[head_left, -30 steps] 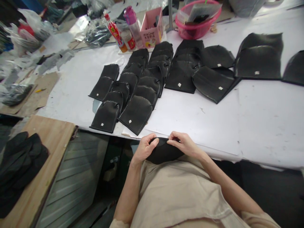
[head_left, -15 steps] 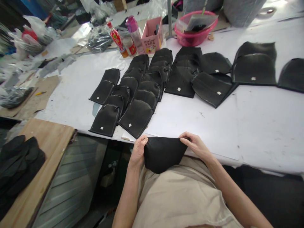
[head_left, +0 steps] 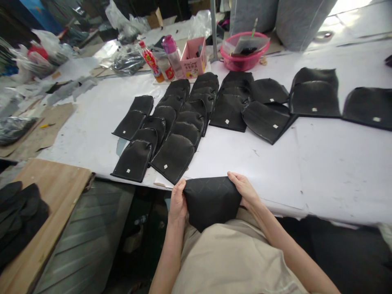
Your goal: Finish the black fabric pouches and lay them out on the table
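Observation:
Both my hands hold one black fabric piece (head_left: 210,200) stretched flat at the near edge of the white table (head_left: 321,163), its lower point hanging over my lap. My left hand (head_left: 177,200) grips its left corner, fingers closed on the cloth. My right hand (head_left: 244,190) grips its right corner. Just beyond, overlapping rows of black pouches (head_left: 171,122) with small white tags lie on the table. More, larger black pieces (head_left: 314,102) lie to the right.
At the table's back stand a pink box (head_left: 192,61), bottles (head_left: 151,61) and a pink basin (head_left: 245,51). A wooden board (head_left: 52,204) at lower left carries a pile of black fabric (head_left: 18,216). Plastic bags clutter the far left.
The black piece, bunched between my hands a second ago, is now spread out wide. My hands moved apart to its corners, and my view tilted up slightly.

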Demonstrator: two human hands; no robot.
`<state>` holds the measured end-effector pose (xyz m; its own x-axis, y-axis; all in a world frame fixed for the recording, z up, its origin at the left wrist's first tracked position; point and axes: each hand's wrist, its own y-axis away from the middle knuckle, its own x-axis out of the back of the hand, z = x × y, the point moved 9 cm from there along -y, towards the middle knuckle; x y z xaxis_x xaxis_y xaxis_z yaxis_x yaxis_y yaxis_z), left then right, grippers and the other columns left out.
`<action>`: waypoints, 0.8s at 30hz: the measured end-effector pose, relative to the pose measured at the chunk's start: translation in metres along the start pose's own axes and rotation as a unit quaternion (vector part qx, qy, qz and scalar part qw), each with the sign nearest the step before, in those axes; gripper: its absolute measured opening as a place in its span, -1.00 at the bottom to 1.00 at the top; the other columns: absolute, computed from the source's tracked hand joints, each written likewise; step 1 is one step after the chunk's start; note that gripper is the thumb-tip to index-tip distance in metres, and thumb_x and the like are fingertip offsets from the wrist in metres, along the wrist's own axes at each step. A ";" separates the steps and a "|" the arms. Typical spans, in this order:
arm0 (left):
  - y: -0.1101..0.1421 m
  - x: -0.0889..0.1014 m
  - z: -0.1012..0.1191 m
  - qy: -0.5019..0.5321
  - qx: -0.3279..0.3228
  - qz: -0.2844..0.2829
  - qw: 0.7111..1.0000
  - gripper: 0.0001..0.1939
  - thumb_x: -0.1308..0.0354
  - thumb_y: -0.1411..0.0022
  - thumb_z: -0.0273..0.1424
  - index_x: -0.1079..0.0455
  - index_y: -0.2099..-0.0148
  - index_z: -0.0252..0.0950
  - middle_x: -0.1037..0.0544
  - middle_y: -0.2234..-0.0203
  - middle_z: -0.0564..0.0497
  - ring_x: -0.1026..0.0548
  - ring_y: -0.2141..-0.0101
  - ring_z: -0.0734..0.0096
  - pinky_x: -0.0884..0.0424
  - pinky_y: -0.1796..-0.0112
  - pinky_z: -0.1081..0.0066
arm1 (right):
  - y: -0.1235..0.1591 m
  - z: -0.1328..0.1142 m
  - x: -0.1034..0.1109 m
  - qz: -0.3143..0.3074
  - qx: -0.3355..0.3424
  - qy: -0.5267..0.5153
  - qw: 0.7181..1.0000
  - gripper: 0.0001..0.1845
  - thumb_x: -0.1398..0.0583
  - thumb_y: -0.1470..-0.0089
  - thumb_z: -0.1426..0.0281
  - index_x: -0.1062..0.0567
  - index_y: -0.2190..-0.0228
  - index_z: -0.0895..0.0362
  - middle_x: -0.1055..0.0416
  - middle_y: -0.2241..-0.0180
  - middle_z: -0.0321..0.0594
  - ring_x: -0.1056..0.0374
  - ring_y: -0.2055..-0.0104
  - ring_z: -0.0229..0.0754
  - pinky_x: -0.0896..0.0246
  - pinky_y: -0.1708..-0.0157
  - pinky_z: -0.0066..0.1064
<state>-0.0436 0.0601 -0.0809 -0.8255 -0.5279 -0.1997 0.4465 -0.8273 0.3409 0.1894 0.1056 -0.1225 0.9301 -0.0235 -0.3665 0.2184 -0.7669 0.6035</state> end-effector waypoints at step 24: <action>0.023 -0.026 0.002 0.077 0.054 -0.197 0.976 -0.70 -0.26 -0.19 -0.19 -0.44 0.26 -0.36 -0.53 0.41 0.01 -0.43 0.39 0.46 -0.35 0.27 0.47 | -0.012 -0.036 0.028 0.090 0.107 0.048 0.989 -0.50 -0.33 0.16 -0.07 -0.51 0.47 0.13 -0.52 0.52 -0.19 -0.45 0.43 -0.08 -0.38 0.44 -0.30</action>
<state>-0.0124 0.0553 -0.0659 -0.8601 -0.2033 -0.4679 0.0597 -0.9510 0.3035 0.2233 0.1370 -0.1149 0.9743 -0.1184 -0.1917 -0.0110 -0.8748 0.4844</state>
